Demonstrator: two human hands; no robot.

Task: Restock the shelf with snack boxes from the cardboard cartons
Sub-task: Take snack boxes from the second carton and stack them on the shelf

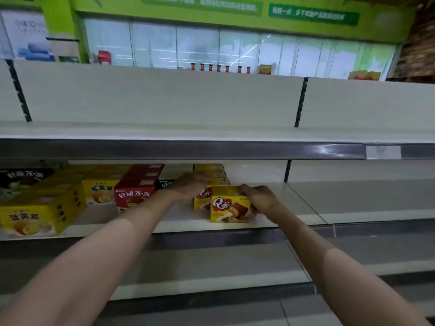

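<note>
While both hands clamp yellow boxes, the white shelf (353,196) (middle tier) fronts green store walls.

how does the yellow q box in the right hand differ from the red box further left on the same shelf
The yellow Q box is yellow with a brown cake picture; the red box is red with white lettering. The right hand grips the yellow Q box, while no hand touches the red box. The yellow Q box sits nearer the shelf edge. Both are snack boxes standing face-forward.
</note>
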